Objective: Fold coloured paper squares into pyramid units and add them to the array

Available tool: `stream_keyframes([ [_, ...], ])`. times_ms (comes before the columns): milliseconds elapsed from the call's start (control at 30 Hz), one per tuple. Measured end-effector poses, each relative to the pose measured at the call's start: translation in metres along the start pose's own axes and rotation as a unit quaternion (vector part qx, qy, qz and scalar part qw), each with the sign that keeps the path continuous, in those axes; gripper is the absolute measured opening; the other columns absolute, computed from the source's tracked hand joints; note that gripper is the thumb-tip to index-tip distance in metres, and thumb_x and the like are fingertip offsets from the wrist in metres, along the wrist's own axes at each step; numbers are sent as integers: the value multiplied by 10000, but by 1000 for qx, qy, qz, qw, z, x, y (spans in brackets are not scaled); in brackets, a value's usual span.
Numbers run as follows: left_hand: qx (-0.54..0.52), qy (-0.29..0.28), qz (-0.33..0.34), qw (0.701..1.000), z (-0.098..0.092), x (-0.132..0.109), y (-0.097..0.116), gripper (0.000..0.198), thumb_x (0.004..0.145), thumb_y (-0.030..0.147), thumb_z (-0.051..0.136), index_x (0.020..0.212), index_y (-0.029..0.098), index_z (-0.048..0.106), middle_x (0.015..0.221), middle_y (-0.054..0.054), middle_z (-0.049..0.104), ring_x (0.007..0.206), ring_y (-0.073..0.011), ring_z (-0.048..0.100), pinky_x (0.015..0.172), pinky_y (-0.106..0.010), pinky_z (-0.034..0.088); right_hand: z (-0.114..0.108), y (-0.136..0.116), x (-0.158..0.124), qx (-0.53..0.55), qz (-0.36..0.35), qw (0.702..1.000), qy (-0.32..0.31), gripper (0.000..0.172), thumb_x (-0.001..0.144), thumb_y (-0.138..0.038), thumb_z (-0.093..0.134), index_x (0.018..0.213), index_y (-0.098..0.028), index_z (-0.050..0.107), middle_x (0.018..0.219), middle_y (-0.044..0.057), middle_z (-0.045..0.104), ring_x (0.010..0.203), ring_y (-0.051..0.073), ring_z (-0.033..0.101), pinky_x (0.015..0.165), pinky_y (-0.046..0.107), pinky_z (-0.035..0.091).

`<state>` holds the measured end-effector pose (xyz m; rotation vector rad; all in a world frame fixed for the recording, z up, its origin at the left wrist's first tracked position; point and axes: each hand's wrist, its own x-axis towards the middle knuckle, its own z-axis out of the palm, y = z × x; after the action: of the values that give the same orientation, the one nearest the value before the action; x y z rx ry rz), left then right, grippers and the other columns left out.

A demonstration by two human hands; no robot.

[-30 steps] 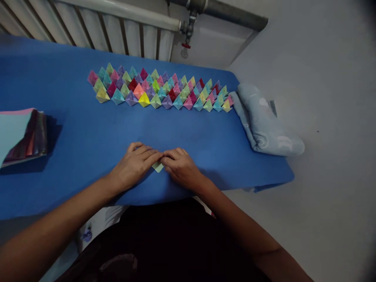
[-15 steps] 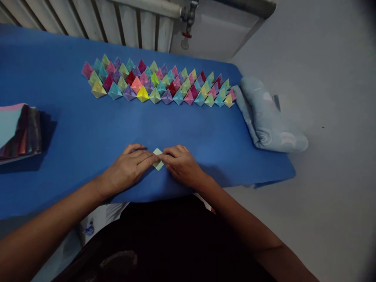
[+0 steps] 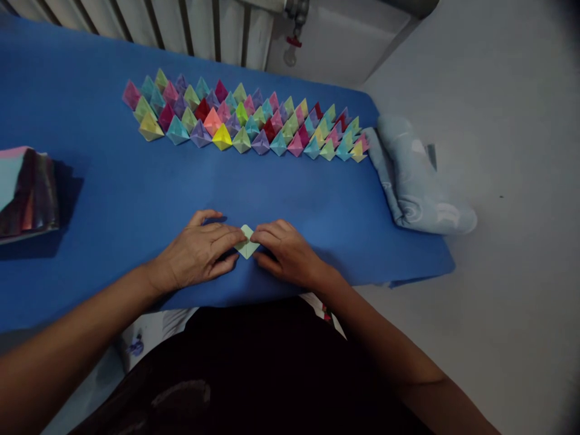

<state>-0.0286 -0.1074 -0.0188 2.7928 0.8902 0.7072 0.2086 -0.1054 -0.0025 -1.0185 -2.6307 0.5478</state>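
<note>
A small pale green folded paper lies flat on the blue table, near its front edge. My left hand presses on the paper's left side with its fingertips together. My right hand pinches and presses the paper's right side. Both hands rest on the table and meet over the paper, so only its middle diamond shows.
Several rows of coloured folded paper pyramids stand across the far part of the table. A stack of coloured paper sheets lies at the left edge. A rolled pale blue cloth lies at the table's right end. A radiator stands behind.
My fingertips have drawn slightly apart, so more of the green paper shows between them. The view has tilted, shifting the table contents upward.
</note>
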Motion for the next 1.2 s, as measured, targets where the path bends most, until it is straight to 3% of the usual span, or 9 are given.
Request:
stream_keyframes([
  [333, 12, 17, 18, 1000, 2, -1, -5, 244, 934, 274, 555, 1155, 173, 584, 1115, -86, 746, 958, -210, 712, 1015, -419, 412, 6, 11, -2, -8, -39, 999, 12, 183, 993, -292, 487, 1086, -186, 604, 1112, 90, 668, 975, 219, 555, 884, 364, 411],
  [633, 19, 38, 10, 999, 5, -1, -1, 140, 956, 241, 537, 1050, 192, 629, 1082, -55, 752, 945, -178, 713, 998, -392, 447, 7, 11, -2, -15, -30, 999, 10, 207, 1015, -293, 443, 1063, -183, 611, 1116, 85, 677, 981, 205, 563, 896, 354, 401],
  [1200, 48, 66, 1, 997, 7, 0, 4, 169, 958, 161, 515, 1071, 146, 639, 1102, -108, 731, 967, -184, 695, 945, -380, 493, 11, 11, -2, -32, -22, 999, 19, 153, 926, -129, 521, 1053, -162, 600, 1095, 94, 683, 966, 223, 572, 882, 374, 430],
])
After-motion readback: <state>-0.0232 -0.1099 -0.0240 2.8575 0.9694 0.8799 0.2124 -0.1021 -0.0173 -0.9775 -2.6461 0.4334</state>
